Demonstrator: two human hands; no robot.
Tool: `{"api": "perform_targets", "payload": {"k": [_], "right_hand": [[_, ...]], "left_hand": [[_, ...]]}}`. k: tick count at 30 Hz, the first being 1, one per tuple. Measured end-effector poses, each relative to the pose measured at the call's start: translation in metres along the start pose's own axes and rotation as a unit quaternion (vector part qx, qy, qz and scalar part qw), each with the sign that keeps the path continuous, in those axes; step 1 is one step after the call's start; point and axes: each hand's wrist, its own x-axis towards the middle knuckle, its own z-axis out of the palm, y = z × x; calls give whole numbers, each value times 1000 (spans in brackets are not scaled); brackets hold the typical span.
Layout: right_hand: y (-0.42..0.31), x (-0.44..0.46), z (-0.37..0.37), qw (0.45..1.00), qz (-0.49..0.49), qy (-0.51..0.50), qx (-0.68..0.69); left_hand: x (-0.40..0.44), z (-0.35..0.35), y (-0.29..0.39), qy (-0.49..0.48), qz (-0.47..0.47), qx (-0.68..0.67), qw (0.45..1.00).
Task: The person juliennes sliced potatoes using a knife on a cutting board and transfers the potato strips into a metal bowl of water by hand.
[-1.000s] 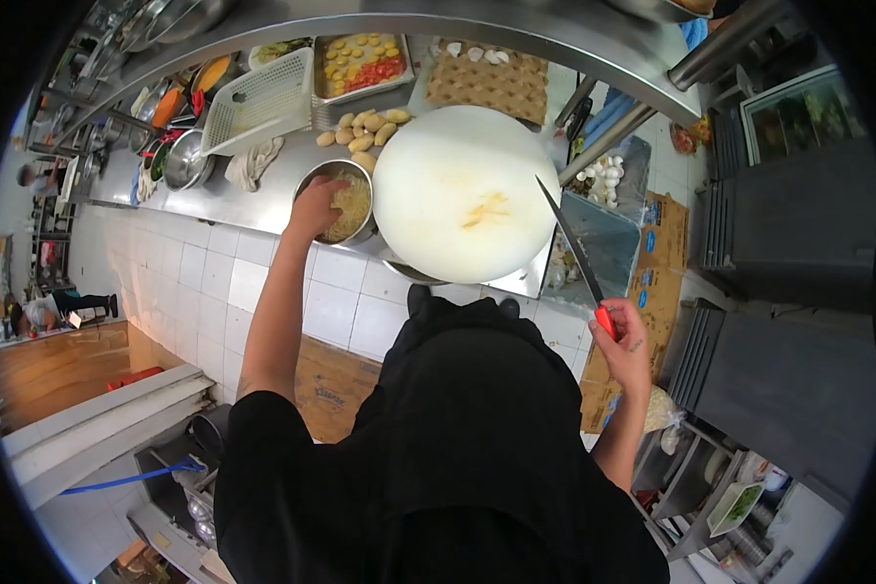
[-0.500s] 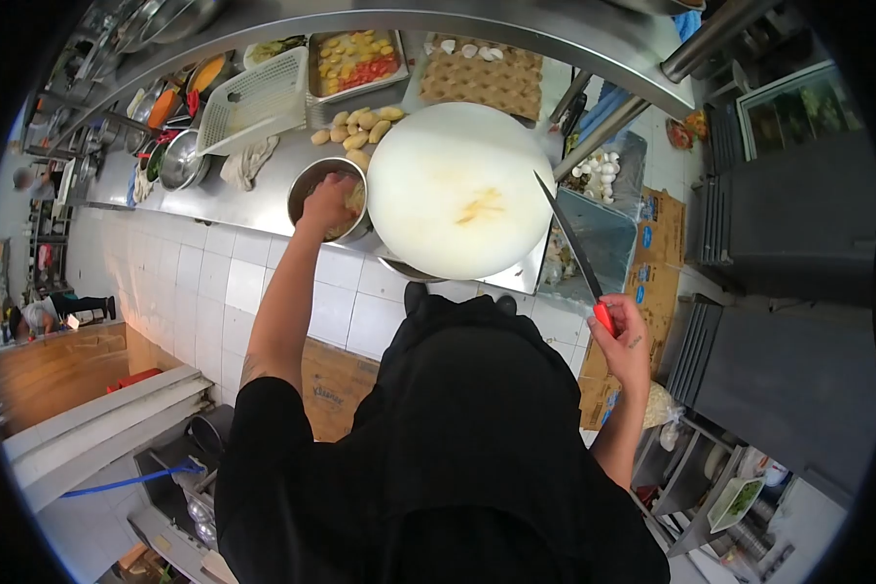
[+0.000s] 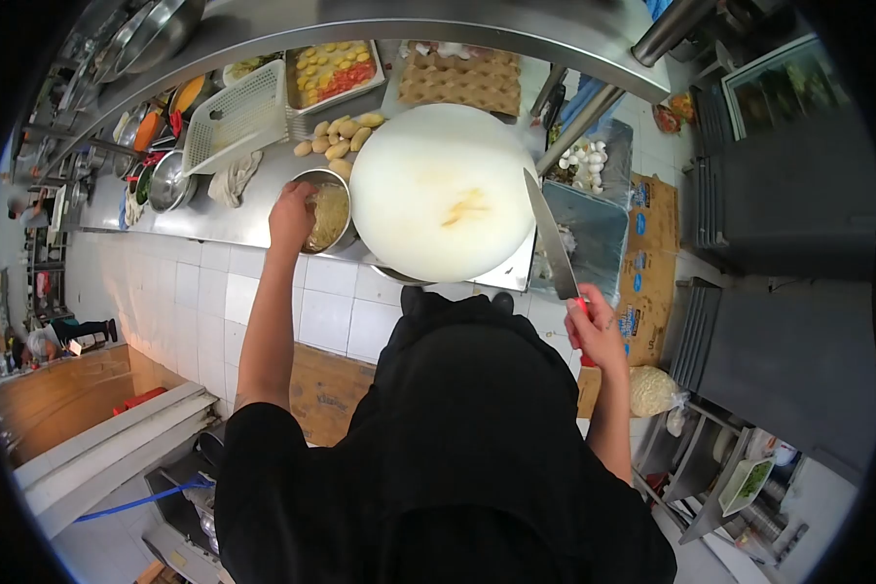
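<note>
My left hand (image 3: pixel 293 216) is closed over the left rim of a steel pot (image 3: pixel 347 237), its fingertips reaching inside. Pale yellowish contents (image 3: pixel 329 214) fill the pot; I cannot make out exactly what they are. In my right hand (image 3: pixel 600 329) is a large kitchen knife (image 3: pixel 553 241), gripped by its red handle. The blade points up and away, along the right edge of a round white chopping board (image 3: pixel 428 175). A brownish-yellow stain marks the board, which stands just right of the pot. Several peeled potatoes (image 3: pixel 341 136) lie behind the pot.
Behind are a white basket (image 3: pixel 234 146), a tray of yellow and red pieces (image 3: pixel 377 80) and an egg carton (image 3: pixel 462 78). A grey bin (image 3: pixel 594 234) stands right of the counter. A steel shelf (image 3: pixel 516 39) spans above. Another person (image 3: pixel 63 333) is far left.
My left hand has come up from inside the pot to its left rim, uncovering the contents. My right hand has shifted slightly left with the knife, whose blade now shows its flat side.
</note>
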Motion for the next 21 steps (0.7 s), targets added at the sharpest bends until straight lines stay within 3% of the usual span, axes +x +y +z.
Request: {"api": "perform_targets", "payload": {"k": [3,5,9,11,12,13,15,16,19,21], "right_hand": [[19,12,3,999,11,-36,9],[14,9,7,1000,9,-25,3],[8,10,10,1000,10,-28,10],[11,11,12,1000,9,-22,1],[16,14,14,1000,3,-25,15],[19,19,14,999,-4,-26,30],[21,27,15,999,-8,-36,40],[25,28,15,998,-9,-51,47],[40,35,16,995,7,-50,83],[44,36,15,995,20,-59,82]], "left_hand": [[3,-20,9,45,-33,-38,998],[-2,-47,20,88,10,-146,985],[-13,-57,25,141,-8,-221,965],[-15,-16,3,94,49,-128,986],[-27,-18,6,-25,76,53,995],[-28,-20,14,-23,74,53,996],[-21,-18,41,104,-4,-68,992],[-16,-13,53,144,20,-90,985],[-3,11,118,67,114,-267,955],[7,30,165,-31,182,-231,955]]}}
